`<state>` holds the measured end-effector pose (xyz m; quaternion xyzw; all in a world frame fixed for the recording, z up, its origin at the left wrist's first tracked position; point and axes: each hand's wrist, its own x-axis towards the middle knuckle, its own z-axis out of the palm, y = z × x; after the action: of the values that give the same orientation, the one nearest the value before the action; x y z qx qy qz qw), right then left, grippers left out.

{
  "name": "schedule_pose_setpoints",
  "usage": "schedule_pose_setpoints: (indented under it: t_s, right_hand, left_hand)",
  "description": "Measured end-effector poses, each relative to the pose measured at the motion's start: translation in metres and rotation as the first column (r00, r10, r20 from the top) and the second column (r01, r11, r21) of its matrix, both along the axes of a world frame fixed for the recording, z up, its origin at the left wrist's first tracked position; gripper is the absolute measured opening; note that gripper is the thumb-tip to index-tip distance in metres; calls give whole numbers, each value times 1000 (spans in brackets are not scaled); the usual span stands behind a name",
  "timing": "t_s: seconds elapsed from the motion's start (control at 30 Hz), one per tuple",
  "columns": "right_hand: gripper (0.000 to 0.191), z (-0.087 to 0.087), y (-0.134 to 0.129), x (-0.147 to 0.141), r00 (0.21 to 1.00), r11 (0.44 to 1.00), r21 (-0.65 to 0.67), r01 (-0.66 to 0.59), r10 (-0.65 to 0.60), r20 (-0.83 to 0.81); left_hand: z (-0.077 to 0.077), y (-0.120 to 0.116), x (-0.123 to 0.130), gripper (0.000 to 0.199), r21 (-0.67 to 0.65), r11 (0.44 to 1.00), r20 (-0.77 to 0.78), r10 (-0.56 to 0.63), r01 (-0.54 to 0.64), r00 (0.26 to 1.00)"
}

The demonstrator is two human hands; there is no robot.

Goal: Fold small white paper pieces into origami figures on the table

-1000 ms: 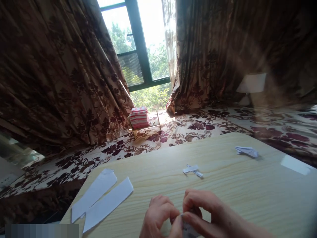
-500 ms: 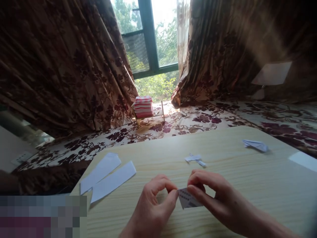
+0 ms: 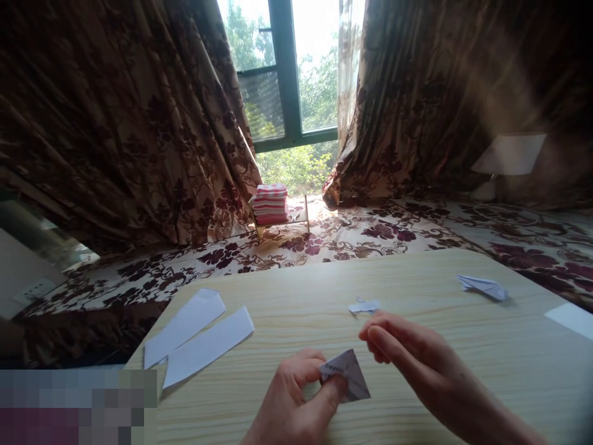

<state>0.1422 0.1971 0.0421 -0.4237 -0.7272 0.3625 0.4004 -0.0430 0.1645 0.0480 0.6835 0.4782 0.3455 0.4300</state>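
Observation:
A small folded piece of printed paper (image 3: pixel 356 378) is pinched between the thumb and fingers of my left hand (image 3: pixel 301 398), low in the middle of the view. It has a pointed top corner and dark print. My right hand (image 3: pixel 412 358) is raised just to the right of it, apart from the paper, with its fingers bent and close together; whether anything small is between its fingertips is hidden. Behind my right fingertips lies a small folded paper piece (image 3: pixel 365 306) on the wooden table (image 3: pixel 287 290).
Two white paper strips (image 3: pixel 210 346) (image 3: pixel 185 324) lie at the table's left. A folded paper shape (image 3: pixel 484 287) and a white sheet (image 3: pixel 572 318) are at the right. Beyond stand a small rack with folded striped cloths (image 3: pixel 271 204) and a lamp (image 3: pixel 514 154).
My right hand has let go of the printed paper and moved slightly up and right. The paper now shows a pointed corner, held by my left hand alone. The view has shifted a little.

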Motion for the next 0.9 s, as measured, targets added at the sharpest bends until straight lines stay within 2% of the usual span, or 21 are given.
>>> schedule_pose_setpoints:
  t_s: [0.13,0.23,0.3,0.43,0.53,0.63,0.7,0.77,0.9]
  right_hand:
    - [28,0,-6,-6,991,989,-66,-132,133,6]
    - [33,-2,-9,-8,993,988,-92,-120,121,-3]
    - [38,-1,-9,-7,995,986,-130,-101,100,-16]
    - [33,2,-10,-6,987,967,-216,-132,148,57]
    - [28,3,-13,-7,975,968,-197,-152,180,131]
    - [28,3,-15,-7,965,976,-138,-166,190,183]
    - [28,2,-15,-7,951,971,-137,-194,220,216]
    - [28,1,-15,-8,950,966,-154,-206,235,205]
    - [29,-3,-12,-9,973,970,-137,-200,214,91]
  left_hand:
    - [1,-1,2,25,2,1000,-6,-15,15,1000]
    - [1,-3,2,26,-1,1000,-48,-14,14,999]
    - [0,-3,2,26,-12,1000,-25,27,-27,999]
    - [2,-1,3,26,-139,982,212,159,-131,964]
    - [2,0,2,24,-230,972,333,130,-53,934]
    - [0,-1,0,18,-188,977,235,141,-97,962]
    - [-2,-3,0,16,-118,978,156,190,-172,969]
    - [-3,-4,0,19,-88,977,140,206,-195,968]
    - [-6,-4,2,21,-190,961,174,235,-202,956]
